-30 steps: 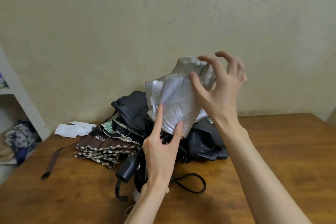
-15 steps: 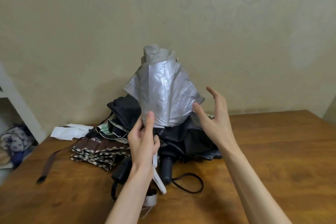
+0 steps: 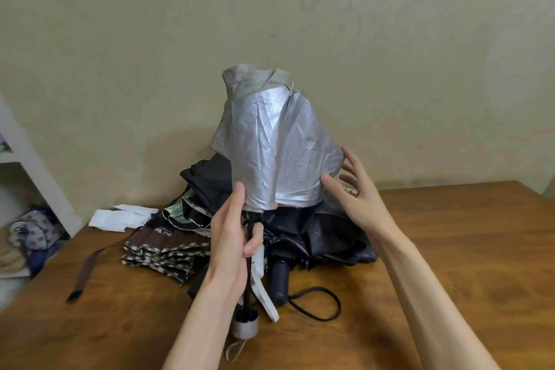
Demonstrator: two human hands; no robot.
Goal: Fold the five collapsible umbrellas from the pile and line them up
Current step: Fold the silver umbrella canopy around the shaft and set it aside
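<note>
**newbie_q:** ok, what are the hands actually doing here?

**brolly_fan:** the left hand (image 3: 234, 246) is gripping the dark shaft of the silver umbrella (image 3: 276, 153) right under the canopy. The fingers are curling round the shaft and the thumb is pointing up, touching the hem. The right hand (image 3: 357, 192) is staying wide open with the fingers spreading out. It's holding nothing, and only the thumb tip is touching the canopy's lower edge on the right.

**newbie_q:** and the umbrella itself?

**brolly_fan:** it's being held roughly upright above the pile, with the canopy hanging loose and crumpled, not folded yet. Its grey handle (image 3: 244, 324) is showing below the left wrist, and a white strap (image 3: 264, 294) is dangling beside it.

**newbie_q:** where's the rest sitting?

**brolly_fan:** it's all lying heaped on the wooden table (image 3: 450, 264), just behind the hands. A black umbrella (image 3: 324, 234) is sprawling under the silver one, and its cord loop (image 3: 318, 303) is trailing toward the camera. A brown checked umbrella (image 3: 162, 252) is lying to the left. More dark fabric is piling up at the back, and I can't tell how many umbrellas that is. A white sheet (image 3: 120, 216) is lying near the wall.
</note>
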